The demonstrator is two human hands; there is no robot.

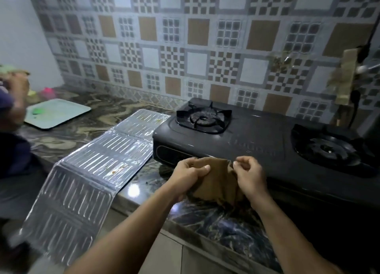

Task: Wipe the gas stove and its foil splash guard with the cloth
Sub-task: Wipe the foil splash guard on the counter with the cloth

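Cloth: the brown, soft fabric cloth (216, 183) hangs between both hands at the stove's front edge, at 6 o'clock from the left burner (203, 117).
Left hand: the left hand (189, 174) has its fingers curled round the cloth's left edge, thumb on top.
Right hand: the right hand (249, 174) pinches the right edge; likely spreading or folding it into a wiping pad.
Stove: the black two-burner gas stove (257, 136) sits on the marbled stone surface (86, 127), seemingly not yet wiped.
Splash guard: the ribbed silver foil splash guard (98, 166) lies flat at the stove's 9 o'clock, overhanging the surface edge, probably laid down for wiping; brown stains show.
Tray: a pale rectangular tray (57, 113) lies far left.
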